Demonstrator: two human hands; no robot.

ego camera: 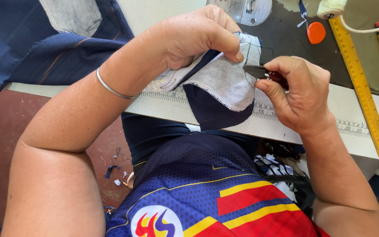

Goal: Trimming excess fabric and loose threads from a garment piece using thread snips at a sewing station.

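The left hand (194, 37) has its grip pinched tight on the grey-and-navy fabric piece (224, 83); just beside that pinch, the right hand (297, 94) clamps small thread snips (259, 71) over the worktop (347, 105).

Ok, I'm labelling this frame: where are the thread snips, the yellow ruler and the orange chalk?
thread snips (254, 70), head view, on the dark blades.
yellow ruler (359, 85), head view, mid-length.
orange chalk (316, 33), head view, its centre.
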